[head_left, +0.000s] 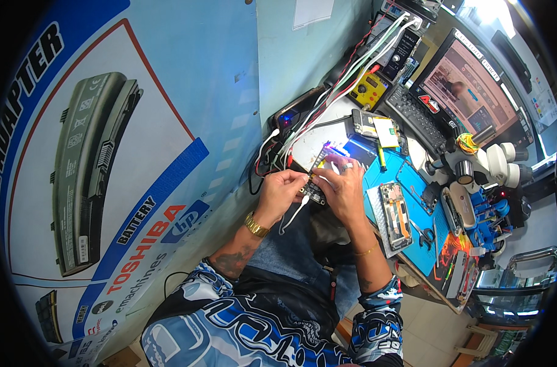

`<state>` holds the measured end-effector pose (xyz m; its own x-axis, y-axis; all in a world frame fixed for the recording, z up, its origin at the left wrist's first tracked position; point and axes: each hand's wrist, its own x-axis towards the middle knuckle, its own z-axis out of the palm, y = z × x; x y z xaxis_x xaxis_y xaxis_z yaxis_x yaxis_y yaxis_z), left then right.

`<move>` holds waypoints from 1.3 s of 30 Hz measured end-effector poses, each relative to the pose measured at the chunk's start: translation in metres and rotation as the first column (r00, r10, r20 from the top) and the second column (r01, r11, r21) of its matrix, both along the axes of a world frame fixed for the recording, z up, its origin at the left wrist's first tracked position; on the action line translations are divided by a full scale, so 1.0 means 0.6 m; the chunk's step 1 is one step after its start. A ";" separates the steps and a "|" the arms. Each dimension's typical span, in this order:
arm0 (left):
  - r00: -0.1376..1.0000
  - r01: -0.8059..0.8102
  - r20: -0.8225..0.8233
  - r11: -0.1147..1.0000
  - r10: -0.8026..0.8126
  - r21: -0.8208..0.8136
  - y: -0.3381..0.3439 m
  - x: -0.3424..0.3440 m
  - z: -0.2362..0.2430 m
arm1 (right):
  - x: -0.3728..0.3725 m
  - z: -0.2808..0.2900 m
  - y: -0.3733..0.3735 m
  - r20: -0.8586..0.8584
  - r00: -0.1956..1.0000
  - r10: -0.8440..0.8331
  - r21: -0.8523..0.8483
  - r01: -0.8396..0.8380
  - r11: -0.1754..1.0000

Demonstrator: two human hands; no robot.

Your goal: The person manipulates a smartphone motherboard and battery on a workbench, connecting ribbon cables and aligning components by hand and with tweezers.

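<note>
Both hands meet at the near left edge of the workbench, over my lap. My left hand [281,194] pinches the left side of a small dark circuit board [316,194], thumb and fingertips together. On the board's other side, my right hand [344,186] has its fingers closed at the upper edge. A white cable [294,218] with a small plug hangs from the board's lower end. Blue-violet light glows just beyond the fingers. What lies between the fingertips is partly hidden.
A blue work mat [413,205] carries an opened phone [395,214], black-handled scissors [423,237] and other phone parts. A microscope [496,162] stands at right. Farther back are a keyboard [416,116], a monitor [474,85] and a yellow meter [368,90]. Cables [327,101] run along the left wall.
</note>
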<state>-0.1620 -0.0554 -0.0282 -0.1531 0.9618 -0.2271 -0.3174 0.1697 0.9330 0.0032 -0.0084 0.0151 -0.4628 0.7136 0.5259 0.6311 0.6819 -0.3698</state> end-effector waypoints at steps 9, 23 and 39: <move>0.999 -0.001 -0.042 1.000 0.001 0.018 0.006 -0.004 -0.001 | 0.003 0.003 0.000 0.015 0.999 0.028 -0.011 -0.028 1.000; 1.000 0.029 0.001 0.998 -0.029 -0.062 0.010 -0.006 0.012 | 0.004 0.002 0.000 0.010 1.000 0.016 -0.019 -0.016 1.000; 0.994 0.080 0.091 0.989 -0.068 -0.126 0.017 -0.005 0.010 | 0.012 0.001 0.006 0.048 0.998 0.048 -0.021 -0.047 0.999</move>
